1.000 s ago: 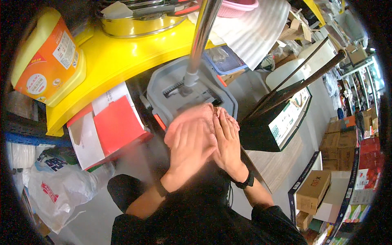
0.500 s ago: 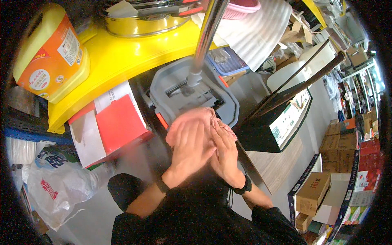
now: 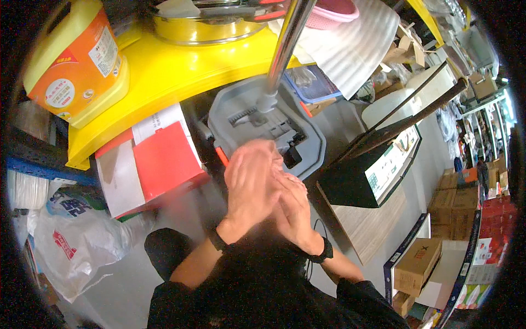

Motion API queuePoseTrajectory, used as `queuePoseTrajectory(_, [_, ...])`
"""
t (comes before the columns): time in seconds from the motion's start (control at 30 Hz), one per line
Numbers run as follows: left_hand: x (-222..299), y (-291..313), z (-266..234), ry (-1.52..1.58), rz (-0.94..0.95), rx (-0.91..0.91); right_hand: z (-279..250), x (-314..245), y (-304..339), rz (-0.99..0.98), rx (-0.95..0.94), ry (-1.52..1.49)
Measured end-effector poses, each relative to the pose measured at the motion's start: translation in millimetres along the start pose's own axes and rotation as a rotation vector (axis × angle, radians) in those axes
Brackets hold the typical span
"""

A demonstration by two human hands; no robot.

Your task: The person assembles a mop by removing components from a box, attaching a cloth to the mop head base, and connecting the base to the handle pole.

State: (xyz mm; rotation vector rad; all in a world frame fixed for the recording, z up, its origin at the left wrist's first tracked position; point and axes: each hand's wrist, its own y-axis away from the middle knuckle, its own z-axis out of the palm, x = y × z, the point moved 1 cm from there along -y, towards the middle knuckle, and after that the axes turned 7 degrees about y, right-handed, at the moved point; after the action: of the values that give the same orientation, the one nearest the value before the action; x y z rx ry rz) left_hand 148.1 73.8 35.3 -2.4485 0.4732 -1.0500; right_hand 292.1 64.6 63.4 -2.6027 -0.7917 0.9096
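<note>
Right hand point(image 3: 294, 211) has shifted closer to the left hand point(image 3: 247, 198); both slant inward, fingers forward, grasping a bunched pink cloth point(image 3: 259, 148).

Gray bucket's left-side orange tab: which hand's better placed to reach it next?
Probably the left hand: it lies closer to the orange tab; the right hand sits farther across. Both are on the pink cloth.

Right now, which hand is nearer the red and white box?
Left. The left hand, on the pink cloth, is right of the red and white box; the right hand, also on the cloth, is farther right.
</note>
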Motion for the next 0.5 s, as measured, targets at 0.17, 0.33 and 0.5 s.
queuePoseTrajectory(0.17, [-13,-6,-11,-0.038,-0.074,0.014,3,-6,-8,-0.052,-0.064,-0.013])
queuePoseTrajectory(0.33, [-21,-4,-17,-0.106,-0.19,0.013,4,-17,-15,0.023,-0.096,0.012])
queuePoseTrajectory(0.5, [-37,-2,-16,-0.169,-0.247,0.039,0,-15,-20,0.126,-0.069,-0.003])
